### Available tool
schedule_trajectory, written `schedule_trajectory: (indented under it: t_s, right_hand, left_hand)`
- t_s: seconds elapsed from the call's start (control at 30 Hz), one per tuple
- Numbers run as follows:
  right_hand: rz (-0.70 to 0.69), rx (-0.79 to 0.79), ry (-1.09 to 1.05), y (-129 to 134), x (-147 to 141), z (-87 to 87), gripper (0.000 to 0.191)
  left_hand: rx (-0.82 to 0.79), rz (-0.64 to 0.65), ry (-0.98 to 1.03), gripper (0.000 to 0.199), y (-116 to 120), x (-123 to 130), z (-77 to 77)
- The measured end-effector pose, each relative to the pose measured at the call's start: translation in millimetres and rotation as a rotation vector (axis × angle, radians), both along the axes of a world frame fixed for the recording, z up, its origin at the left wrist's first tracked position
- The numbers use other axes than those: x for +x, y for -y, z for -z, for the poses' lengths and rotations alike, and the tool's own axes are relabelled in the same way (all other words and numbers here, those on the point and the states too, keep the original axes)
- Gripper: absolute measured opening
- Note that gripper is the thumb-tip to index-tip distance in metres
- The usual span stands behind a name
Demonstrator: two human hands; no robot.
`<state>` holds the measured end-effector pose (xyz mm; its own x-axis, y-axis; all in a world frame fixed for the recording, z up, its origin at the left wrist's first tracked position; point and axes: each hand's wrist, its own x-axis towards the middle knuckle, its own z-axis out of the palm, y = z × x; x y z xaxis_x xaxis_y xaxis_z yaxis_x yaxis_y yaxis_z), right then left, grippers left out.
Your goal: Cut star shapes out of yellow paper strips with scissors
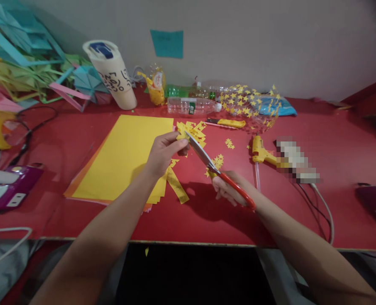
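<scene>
Between thumb and fingers, my left hand [165,153] pinches a small piece of yellow paper [182,130]. My right hand [227,188] grips red-handled scissors [208,162], whose blade tips reach the paper at my left fingertips. Behind it lies a heap of yellow paper scraps [196,133], some with star-shaped holes. Small cut yellow stars [218,161] lie near the scissors, and a smaller group of stars [229,143] sits farther right. A yellow paper strip [178,186] rests below my left hand, beside a stack of yellow sheets [121,156].
A white tumbler [114,76] and plastic bottles [190,106] stand or lie along the wall. A yellow utility knife [229,123], a glue gun [262,154] and a star-covered clear bottle [251,103] are at the right. Folded paper shapes [25,38] crowd the left.
</scene>
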<state>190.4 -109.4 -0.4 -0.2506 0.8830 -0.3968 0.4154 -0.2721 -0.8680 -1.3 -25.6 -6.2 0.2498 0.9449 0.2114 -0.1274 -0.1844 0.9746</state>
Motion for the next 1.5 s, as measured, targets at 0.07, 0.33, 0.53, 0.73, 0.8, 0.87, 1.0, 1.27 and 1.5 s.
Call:
schedule_trajectory:
  t_s: [0.07,0.33,0.53,0.73,0.8,0.87,1.0,1.27,1.5]
  right_hand:
    - [0.010,-0.009,0.012,-0.2,-0.6,-1.6,0.041]
    - [0.003,-0.003,-0.002,-1.7,0.4,-0.7,0.044]
    - [0.003,-0.006,-0.008,-1.8,0.8,-4.1,0.047]
    - [0.056,-0.011,0.010,-1.7,-0.1,-7.2,0.046]
    - [0.058,-0.017,0.006,-1.8,-0.5,-6.3,0.046]
    - [0.058,-0.021,0.003,-1.7,-0.9,-5.2,0.046]
    - [0.053,-0.004,-0.001,-1.2,-1.9,-4.2,0.046]
    - [0.037,0.004,-0.010,-1.8,-2.1,-3.5,0.046]
    - [-0.036,0.037,-0.011,-3.0,3.1,3.0,0.046]
  left_hand:
    - [-0.002,0.002,0.011,0.015,-0.3,-0.2,0.9]
    - [-0.021,0.011,0.041,0.014,-0.8,-0.4,1.5]
    - [-0.031,-0.001,0.041,0.014,-0.4,-0.6,-2.2]
    - [-0.080,-0.071,0.107,0.017,-2.4,-1.7,-5.5]
    - [-0.083,-0.096,0.132,0.015,-3.7,-1.9,-5.1]
    - [-0.086,-0.117,0.151,0.015,-4.4,-1.7,-4.4]
    - [-0.110,-0.096,0.139,0.017,-2.6,0.2,-4.8]
    - [-0.091,-0.065,0.133,0.015,-0.7,2.1,-7.1]
    - [-0.035,-0.050,0.114,0.017,-3.5,-1.6,-4.4]
